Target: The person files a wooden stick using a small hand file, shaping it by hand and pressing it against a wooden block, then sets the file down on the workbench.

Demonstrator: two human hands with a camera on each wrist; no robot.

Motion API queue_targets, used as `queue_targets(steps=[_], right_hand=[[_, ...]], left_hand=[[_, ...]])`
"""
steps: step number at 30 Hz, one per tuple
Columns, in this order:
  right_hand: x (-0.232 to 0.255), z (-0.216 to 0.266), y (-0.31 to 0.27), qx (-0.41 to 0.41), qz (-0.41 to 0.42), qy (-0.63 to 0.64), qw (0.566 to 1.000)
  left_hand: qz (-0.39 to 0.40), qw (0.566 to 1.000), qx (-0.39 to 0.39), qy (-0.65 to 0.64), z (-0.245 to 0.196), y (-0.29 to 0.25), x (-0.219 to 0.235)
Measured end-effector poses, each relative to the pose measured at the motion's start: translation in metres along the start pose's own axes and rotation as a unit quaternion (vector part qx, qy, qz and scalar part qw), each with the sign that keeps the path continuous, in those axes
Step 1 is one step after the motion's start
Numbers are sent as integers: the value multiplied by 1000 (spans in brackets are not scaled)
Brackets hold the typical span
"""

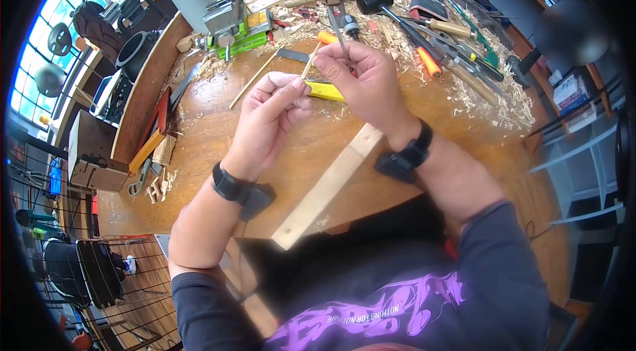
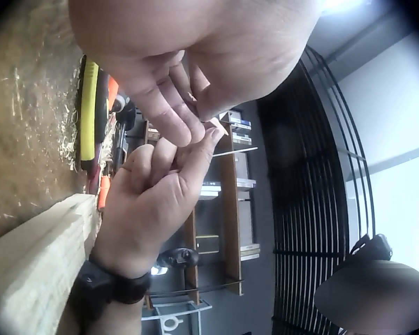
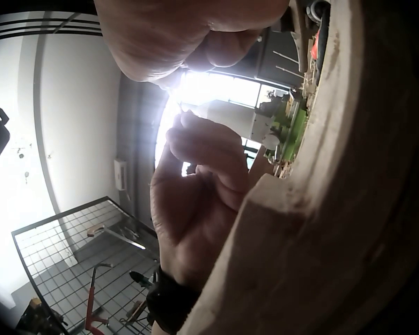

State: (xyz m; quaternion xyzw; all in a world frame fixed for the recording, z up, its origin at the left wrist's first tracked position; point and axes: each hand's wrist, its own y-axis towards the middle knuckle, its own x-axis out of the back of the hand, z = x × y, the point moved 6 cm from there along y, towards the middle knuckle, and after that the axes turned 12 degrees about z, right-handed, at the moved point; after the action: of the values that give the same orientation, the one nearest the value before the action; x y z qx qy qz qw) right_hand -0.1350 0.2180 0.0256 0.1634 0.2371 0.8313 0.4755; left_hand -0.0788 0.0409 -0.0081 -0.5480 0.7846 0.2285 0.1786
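My left hand (image 1: 271, 102) pinches a thin wooden stick (image 1: 310, 63) between thumb and fingertips, above the bench. Close beside it, my right hand (image 1: 363, 83) grips a slender grey metal blade (image 1: 339, 32) that points up and away; its lower end is hidden in the fingers. In the left wrist view, the right hand (image 2: 157, 192) has its thumb tip right at the stick's pale end (image 2: 217, 126), and the blade (image 2: 236, 151) juts out as a thin line. A pale wooden board (image 1: 328, 185) lies below both hands, its near end past the bench edge.
A yellow-handled tool (image 1: 324, 91) lies just behind the hands, with another thin stick (image 1: 253, 79) to its left. A green-and-silver vise (image 1: 232, 23), a black mallet (image 1: 374, 1), chisels and shavings (image 1: 487, 102) cover the far side. A wooden ledge (image 1: 149, 86) borders the left.
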Motion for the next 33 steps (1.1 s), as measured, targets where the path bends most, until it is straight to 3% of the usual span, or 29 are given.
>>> queue_targets(steps=[5,24,30,32,33], right_hand=[[1,0,0,7,5,-27,1000],[-2,2,0,-10,18,-13,1000],[-5,-2,2,-2,25,-10,1000],[-5,0,4,7,30,-10,999],[-6,1,4,-28,27,1,999]], left_hand=[[16,998,12,66,-2,-1,-12],[25,993,27,110,-1,-2,-19],[4,989,-11,149,-8,-1,-12],[-19,990,-63,129,-19,1,-7],[-24,989,-71,129,-22,3,-4]])
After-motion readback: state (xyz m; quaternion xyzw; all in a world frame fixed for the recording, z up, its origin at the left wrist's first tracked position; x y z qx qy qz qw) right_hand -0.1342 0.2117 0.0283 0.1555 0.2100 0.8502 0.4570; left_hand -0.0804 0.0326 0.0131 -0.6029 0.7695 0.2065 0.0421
